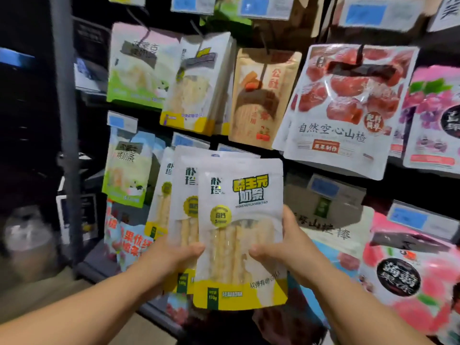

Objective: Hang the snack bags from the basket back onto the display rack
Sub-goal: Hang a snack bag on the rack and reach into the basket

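I hold a small stack of white-and-yellow milk-stick snack bags [240, 235] upright before the display rack [67, 135]. My left hand [171, 257] grips the stack's left side, thumb on the front bag. My right hand [286, 247] grips the right edge, its thumb pressed on the clear window. At least three bags are fanned out, the front one covering most of the others. Matching white-and-yellow bags [194, 85] hang on a peg one row higher. The basket is out of sight.
The rack is packed with hanging bags: green-white milk bars [139, 66], a brown paper bag [261, 95], red hawthorn packs [343, 105], purple grape bags [435, 115] and pink peach bags [410, 275]. Blue price tags [323, 188] stick out on the pegs. A grey upright post stands at left.
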Action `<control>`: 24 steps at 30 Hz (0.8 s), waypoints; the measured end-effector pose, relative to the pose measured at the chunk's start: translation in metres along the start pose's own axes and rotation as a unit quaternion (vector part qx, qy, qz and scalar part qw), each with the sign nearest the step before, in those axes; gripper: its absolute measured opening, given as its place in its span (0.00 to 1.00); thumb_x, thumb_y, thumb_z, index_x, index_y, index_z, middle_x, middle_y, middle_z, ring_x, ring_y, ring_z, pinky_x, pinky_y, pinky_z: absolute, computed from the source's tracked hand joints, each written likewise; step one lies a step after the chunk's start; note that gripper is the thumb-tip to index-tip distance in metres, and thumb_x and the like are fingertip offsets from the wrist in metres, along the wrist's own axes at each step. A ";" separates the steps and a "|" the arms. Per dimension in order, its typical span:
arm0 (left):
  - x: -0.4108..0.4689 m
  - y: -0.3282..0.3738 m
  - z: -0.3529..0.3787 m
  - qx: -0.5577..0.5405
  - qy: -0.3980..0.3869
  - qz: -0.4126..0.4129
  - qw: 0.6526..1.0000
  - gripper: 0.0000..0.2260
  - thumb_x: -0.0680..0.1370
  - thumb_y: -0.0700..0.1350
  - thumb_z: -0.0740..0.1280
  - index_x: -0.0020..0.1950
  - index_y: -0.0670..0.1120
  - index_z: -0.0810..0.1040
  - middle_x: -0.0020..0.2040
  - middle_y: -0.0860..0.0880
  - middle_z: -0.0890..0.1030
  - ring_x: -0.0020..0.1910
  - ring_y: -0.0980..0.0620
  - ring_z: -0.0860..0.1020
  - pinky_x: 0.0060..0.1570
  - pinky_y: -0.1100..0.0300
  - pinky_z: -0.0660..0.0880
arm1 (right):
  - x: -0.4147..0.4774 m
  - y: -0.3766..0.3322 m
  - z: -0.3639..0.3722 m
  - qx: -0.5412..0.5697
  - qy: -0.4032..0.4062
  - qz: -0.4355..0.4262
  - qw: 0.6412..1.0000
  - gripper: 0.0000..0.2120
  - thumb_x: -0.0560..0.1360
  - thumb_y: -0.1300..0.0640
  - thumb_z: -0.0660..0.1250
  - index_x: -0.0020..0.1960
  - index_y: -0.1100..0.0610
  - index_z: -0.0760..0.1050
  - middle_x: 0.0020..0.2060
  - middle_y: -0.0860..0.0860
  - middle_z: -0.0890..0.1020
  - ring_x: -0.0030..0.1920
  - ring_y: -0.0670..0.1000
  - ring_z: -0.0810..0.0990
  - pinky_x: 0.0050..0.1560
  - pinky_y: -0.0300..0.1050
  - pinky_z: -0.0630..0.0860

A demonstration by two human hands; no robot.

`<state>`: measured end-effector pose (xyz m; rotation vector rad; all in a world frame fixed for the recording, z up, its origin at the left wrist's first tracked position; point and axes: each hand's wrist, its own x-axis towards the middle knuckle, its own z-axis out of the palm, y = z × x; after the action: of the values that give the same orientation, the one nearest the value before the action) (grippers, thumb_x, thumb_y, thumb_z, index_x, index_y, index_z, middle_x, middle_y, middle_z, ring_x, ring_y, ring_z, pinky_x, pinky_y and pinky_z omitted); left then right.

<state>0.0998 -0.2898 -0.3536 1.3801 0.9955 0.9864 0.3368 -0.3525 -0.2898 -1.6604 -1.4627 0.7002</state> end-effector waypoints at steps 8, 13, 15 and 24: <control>0.014 -0.023 -0.069 -0.061 0.031 -0.010 0.998 0.31 0.59 0.54 0.78 0.60 0.43 0.81 0.52 0.44 0.86 0.53 0.43 0.83 0.60 0.42 0.76 | 0.046 0.009 0.091 0.244 -0.039 0.042 0.968 0.25 0.57 0.60 0.78 0.54 0.59 0.82 0.47 0.59 0.86 0.49 0.62 0.85 0.52 0.57 0.82; 0.030 -0.035 -0.100 -0.088 0.075 -0.008 0.993 0.33 0.56 0.57 0.78 0.58 0.44 0.82 0.52 0.45 0.86 0.55 0.44 0.83 0.63 0.42 0.74 | 0.067 0.002 0.127 0.315 -0.052 0.044 0.947 0.22 0.62 0.68 0.77 0.55 0.64 0.80 0.46 0.60 0.86 0.44 0.58 0.86 0.43 0.51 0.81; 0.037 -0.039 -0.113 -0.080 0.109 -0.019 0.991 0.24 0.64 0.53 0.79 0.57 0.44 0.82 0.51 0.46 0.86 0.54 0.45 0.83 0.64 0.42 0.74 | 0.074 0.000 0.137 0.318 -0.056 0.048 0.945 0.17 0.68 0.69 0.75 0.56 0.62 0.80 0.48 0.59 0.86 0.47 0.58 0.86 0.48 0.54 0.81; 0.037 -0.056 -0.157 -0.010 0.243 -0.025 0.970 0.12 0.72 0.47 0.77 0.54 0.46 0.83 0.48 0.47 0.86 0.49 0.47 0.83 0.56 0.51 0.77 | 0.095 -0.009 0.167 0.325 -0.029 0.044 0.944 0.10 0.73 0.72 0.70 0.50 0.59 0.80 0.42 0.55 0.87 0.42 0.54 0.86 0.45 0.48 0.81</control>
<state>-0.0407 -0.2063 -0.4029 1.1088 1.3679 1.3273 0.2113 -0.2257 -0.3612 -1.1957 -1.0336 1.1428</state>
